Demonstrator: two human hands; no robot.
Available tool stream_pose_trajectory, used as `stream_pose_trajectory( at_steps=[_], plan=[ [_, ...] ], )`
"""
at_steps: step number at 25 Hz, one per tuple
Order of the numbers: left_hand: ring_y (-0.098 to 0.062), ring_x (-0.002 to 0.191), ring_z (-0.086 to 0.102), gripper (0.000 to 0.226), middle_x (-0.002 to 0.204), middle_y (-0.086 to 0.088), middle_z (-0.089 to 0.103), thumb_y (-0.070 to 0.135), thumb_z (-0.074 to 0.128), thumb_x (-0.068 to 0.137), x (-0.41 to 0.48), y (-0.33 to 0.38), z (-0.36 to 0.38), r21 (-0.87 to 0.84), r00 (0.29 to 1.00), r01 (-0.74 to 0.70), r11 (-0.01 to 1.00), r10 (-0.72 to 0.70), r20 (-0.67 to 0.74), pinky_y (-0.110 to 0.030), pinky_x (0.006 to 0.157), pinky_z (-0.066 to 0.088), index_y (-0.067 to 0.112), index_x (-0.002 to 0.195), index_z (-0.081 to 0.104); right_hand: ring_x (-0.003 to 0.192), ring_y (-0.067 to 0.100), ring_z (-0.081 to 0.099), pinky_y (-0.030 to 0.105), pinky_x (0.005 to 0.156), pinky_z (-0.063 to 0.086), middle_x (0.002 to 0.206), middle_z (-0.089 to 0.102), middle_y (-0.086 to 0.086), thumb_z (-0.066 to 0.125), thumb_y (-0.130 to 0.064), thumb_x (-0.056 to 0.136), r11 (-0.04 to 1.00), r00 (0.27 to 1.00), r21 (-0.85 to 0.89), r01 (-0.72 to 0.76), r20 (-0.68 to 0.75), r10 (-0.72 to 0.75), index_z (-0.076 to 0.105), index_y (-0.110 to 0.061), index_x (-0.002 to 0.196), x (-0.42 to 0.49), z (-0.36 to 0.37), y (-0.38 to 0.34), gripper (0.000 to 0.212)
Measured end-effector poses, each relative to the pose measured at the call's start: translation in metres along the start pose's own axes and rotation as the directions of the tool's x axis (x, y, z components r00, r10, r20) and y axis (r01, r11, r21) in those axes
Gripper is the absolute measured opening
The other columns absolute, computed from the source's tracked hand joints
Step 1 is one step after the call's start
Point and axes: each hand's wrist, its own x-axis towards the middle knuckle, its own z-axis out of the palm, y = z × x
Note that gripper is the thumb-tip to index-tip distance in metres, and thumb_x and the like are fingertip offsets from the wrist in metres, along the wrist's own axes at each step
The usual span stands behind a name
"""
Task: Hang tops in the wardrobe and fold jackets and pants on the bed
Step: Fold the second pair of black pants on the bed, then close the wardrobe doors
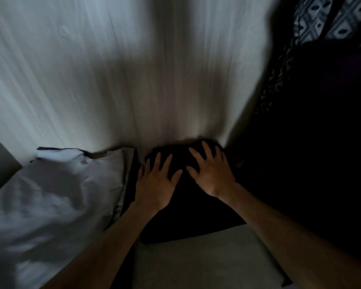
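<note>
Dim, blurred. Dark garment lies folded, its near edge over a grey surface; jacket or pants, cannot tell. Left hand and right hand rest flat on the garment side by side, fingers straight and spread, gripping nothing. Rumpled white cloth just left of the garment. Pale sheet beyond it. Patterned cloth far up to its right.

Left hand and right hand lie flat, fingers spread.

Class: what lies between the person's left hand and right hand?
Only a strip of the dark folded garment, which both left hand and right hand press flat; the head view shows it.
</note>
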Motion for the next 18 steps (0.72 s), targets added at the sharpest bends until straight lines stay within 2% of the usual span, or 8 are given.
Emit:
stream_pose_trajectory(
  at_steps=[3, 5, 7, 9, 12, 15, 18],
  plan=[
    [-0.031, 0.149, 0.016, 0.066, 0.164, -0.001, 0.012, 0.065, 0.015, 0.097, 0.002, 0.002, -0.005, 0.032, 1.0, 0.005, 0.999, -0.005, 0.007, -0.045, 0.119, 0.014, 0.036, 0.156, 0.013, 0.149, 0.041, 0.001, 0.049, 0.122, 0.004, 0.164, -0.006, 0.008, 0.026, -0.067, 0.096, 0.999, 0.999, 0.012, -0.032, 0.043, 0.031, 0.006, -0.04, 0.155, -0.002, -0.015, 0.0, 0.068],
    [-0.032, 0.149, 0.017, 0.065, 0.164, -0.003, 0.012, 0.063, 0.016, 0.098, -0.002, 0.005, -0.009, 0.054, 1.0, 0.006, 0.999, -0.007, 0.011, -0.046, 0.119, 0.014, 0.034, 0.156, 0.013, 0.149, 0.04, -0.001, 0.048, 0.122, 0.002, 0.165, -0.004, 0.008, 0.022, -0.063, 0.098, 0.999, 0.999, -0.021, -0.03, 0.016, 0.031, 0.007, -0.035, 0.156, -0.02, -0.022, -0.001, 0.066],
    [-0.033, 0.148, 0.017, 0.065, 0.164, -0.004, 0.012, 0.062, 0.015, 0.098, -0.006, 0.007, -0.015, 0.046, 0.999, -0.006, 0.999, 0.005, 0.032, -0.047, 0.119, 0.015, 0.033, 0.156, 0.014, 0.15, 0.032, -0.001, 0.046, 0.122, 0.005, 0.165, 0.0, 0.005, 0.022, -0.06, 0.1, 1.0, 1.0, -0.018, 0.001, 0.009, -0.001, 0.012, -0.033, 0.156, -0.054, -0.027, 0.01, 0.063],
    [-0.035, 0.148, 0.014, 0.065, 0.165, -0.005, 0.009, 0.061, 0.019, 0.099, -0.005, 0.006, -0.023, 0.012, 0.996, -0.006, 1.0, 0.005, 0.094, -0.047, 0.119, 0.014, 0.031, 0.156, 0.012, 0.151, 0.026, 0.003, 0.044, 0.121, 0.011, 0.165, 0.004, 0.003, 0.023, -0.057, 0.101, 0.999, 0.998, 0.033, -0.016, 0.066, 0.013, 0.015, -0.032, 0.156, -0.086, -0.031, 0.025, 0.06],
    [-0.038, 0.147, 0.016, 0.066, 0.162, -0.012, 0.014, 0.057, 0.029, 0.1, -0.027, 0.015, -0.047, -0.036, 0.989, -0.036, 0.999, 0.041, 0.139, -0.049, 0.119, 0.015, 0.023, 0.155, 0.017, 0.146, 0.027, 0.022, 0.041, 0.116, 0.026, 0.159, 0.025, 0.007, 0.033, -0.047, 0.103, 0.999, 0.998, 0.048, -0.024, 0.065, 0.02, 0.029, -0.021, 0.152, -0.129, -0.054, 0.028, 0.055],
    [-0.033, 0.135, 0.04, 0.062, 0.148, -0.013, 0.043, 0.048, 0.05, 0.095, -0.077, 0.029, -0.089, -0.161, 0.982, -0.141, 0.977, 0.159, 0.102, -0.043, 0.111, 0.034, 0.017, 0.147, 0.035, 0.126, 0.026, 0.048, 0.039, 0.102, 0.042, 0.137, 0.05, 0.006, 0.048, -0.036, 0.1, 0.988, 0.999, 0.151, 0.04, 0.026, -0.044, 0.049, -0.018, 0.139, -0.167, -0.089, 0.005, 0.043],
    [-0.025, 0.125, 0.052, 0.055, 0.14, -0.008, 0.054, 0.042, 0.057, 0.095, -0.146, 0.035, -0.133, -0.327, 0.958, -0.158, 0.932, 0.225, 0.179, -0.036, 0.103, 0.042, 0.019, 0.143, 0.043, 0.109, 0.023, 0.06, 0.037, 0.091, 0.051, 0.119, 0.062, 0.003, 0.05, -0.028, 0.098, 0.971, 0.992, 0.221, 0.094, 0.061, -0.11, 0.06, -0.02, 0.126, -0.209, -0.117, -0.023, 0.031]
  ],
)
